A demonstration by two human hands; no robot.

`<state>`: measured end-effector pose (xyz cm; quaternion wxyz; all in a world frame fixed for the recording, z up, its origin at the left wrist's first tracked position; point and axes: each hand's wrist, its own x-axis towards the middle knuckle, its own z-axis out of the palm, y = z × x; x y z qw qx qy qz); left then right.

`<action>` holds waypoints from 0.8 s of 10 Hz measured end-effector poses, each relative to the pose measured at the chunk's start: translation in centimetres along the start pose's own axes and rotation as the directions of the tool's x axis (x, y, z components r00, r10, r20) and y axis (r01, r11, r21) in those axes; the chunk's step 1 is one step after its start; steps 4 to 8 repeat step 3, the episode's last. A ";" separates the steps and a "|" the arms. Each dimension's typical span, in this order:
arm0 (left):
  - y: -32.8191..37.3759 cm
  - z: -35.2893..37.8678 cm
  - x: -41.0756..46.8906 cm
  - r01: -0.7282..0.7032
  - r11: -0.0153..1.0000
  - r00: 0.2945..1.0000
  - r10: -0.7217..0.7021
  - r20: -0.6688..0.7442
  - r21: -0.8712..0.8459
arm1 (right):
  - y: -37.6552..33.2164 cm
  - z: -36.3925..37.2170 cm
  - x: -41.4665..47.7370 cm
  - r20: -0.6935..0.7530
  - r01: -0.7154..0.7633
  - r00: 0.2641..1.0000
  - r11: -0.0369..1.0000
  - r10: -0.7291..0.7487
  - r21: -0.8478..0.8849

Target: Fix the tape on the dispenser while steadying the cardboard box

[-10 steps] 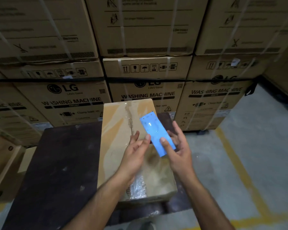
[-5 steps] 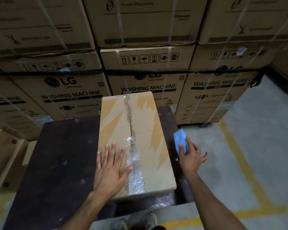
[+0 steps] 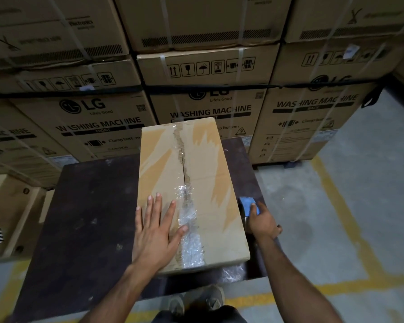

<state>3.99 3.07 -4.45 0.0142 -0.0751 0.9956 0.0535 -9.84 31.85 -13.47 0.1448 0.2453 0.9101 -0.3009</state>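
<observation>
Nearest the front edge of the dark worktop (image 3: 84,229), the left hand (image 3: 154,234) lies flat, fingers spread wide, palm down on the near left part of the cardboard box (image 3: 203,159), gripping nothing, just pressing. The thumb touches the crinkly clear tape (image 3: 188,220) running up the centre seam. Just off the box's right side, by the worktop's right edge, the right hand (image 3: 261,223) is curled around the blue tape dispenser (image 3: 247,203), which is mostly hidden behind the box wall and the fingers, so I can't tell where the loose tape end sits. My guess: the box looks light and fairly stiff but will slide on that smooth top, so flat downward pressure makes sense. The dispenser is hard plastic, so hold its handle; the tape itself is thin, sticky and wrinkles easily, so pinch only the free end. Further back, the seam looks ragged and bare toward the far edge.
</observation>
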 end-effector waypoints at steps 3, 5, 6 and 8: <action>-0.5 0.1 1.4 0.015 1.000 0.998 -0.014 -0.056 0.016 | -9.5 -7.7 -7.6 -0.030 0.579 0.769 0.715 -0.639 -0.391; -0.5 0.1 1.4 0.015 1.000 0.998 -0.014 -0.056 0.016 | -9.5 -7.7 -7.6 -0.030 0.579 0.769 0.715 -0.639 -0.391; -0.5 0.1 1.4 0.015 1.000 0.998 -0.014 -0.056 0.016 | -9.5 -7.7 -7.6 -0.030 0.579 0.769 0.715 -0.639 -0.391; -0.5 0.1 1.4 0.015 1.000 0.998 -0.014 -0.056 0.016 | -9.5 -7.7 -7.6 -0.030 0.579 0.769 0.715 -0.639 -0.391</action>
